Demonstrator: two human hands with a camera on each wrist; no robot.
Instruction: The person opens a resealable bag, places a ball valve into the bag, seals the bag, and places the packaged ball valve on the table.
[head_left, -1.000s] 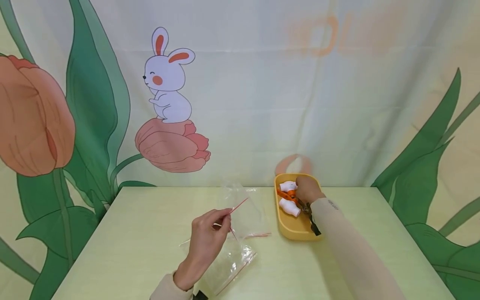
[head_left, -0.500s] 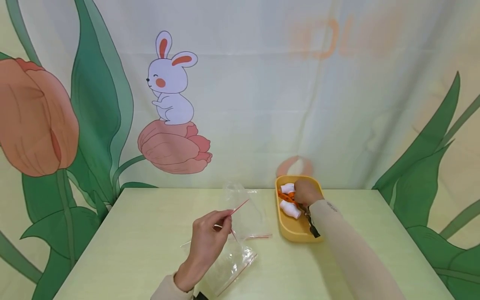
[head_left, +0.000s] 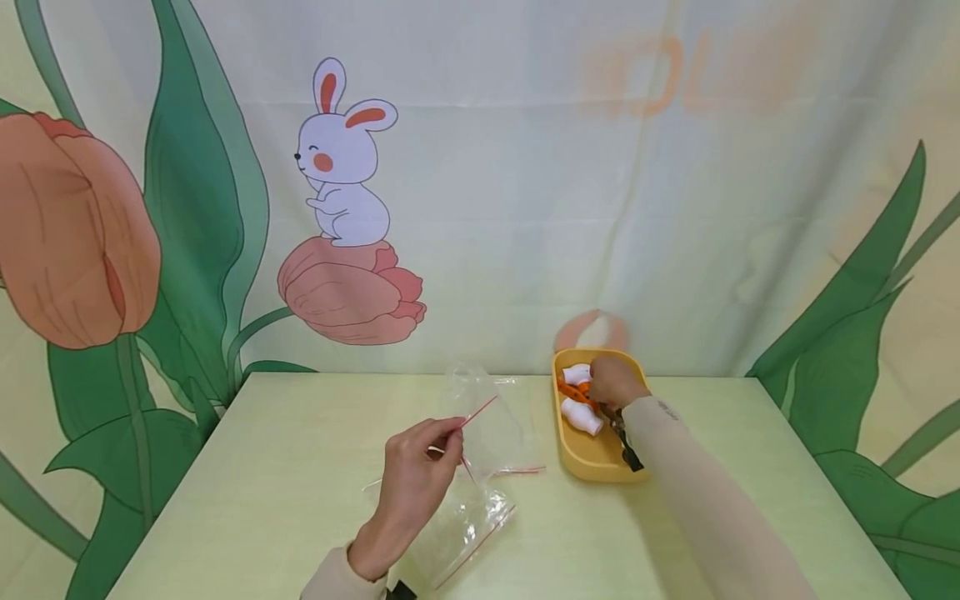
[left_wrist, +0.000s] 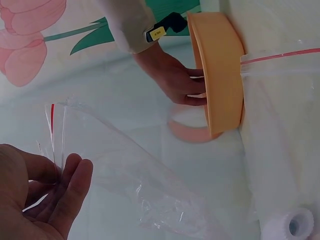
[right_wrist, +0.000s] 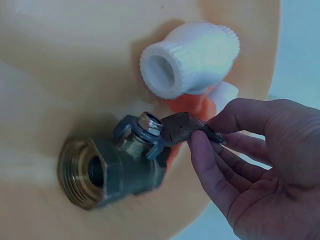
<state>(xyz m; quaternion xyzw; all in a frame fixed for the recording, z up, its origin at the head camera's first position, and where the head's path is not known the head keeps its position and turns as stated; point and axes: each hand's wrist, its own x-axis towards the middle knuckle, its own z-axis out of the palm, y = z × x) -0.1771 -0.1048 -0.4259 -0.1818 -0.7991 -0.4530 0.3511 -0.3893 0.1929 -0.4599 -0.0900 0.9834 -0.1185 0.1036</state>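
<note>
In the head view my left hand [head_left: 411, 479] pinches the top edge of a clear zip bag [left_wrist: 130, 170] with a red strip, and the bag hangs from the fingertips. My right hand [head_left: 617, 382] reaches into a yellow tray [head_left: 600, 471]. In the right wrist view its thumb and fingers pinch the lever handle of a brass ball valve [right_wrist: 127, 167], whose threaded opening faces outward. Beside it in the tray lies a white plastic valve [right_wrist: 195, 57]. A second white valve [head_left: 576, 373] and an orange handle [head_left: 572, 392] show there too, partly hidden by the right hand.
Another clear zip bag [head_left: 468, 537] with a red strip lies on the pale green table [head_left: 247, 483], near the left wrist. A white ribbed fitting [left_wrist: 287, 225] shows at the lower right of the left wrist view. A printed curtain [head_left: 487, 208] stands behind the table.
</note>
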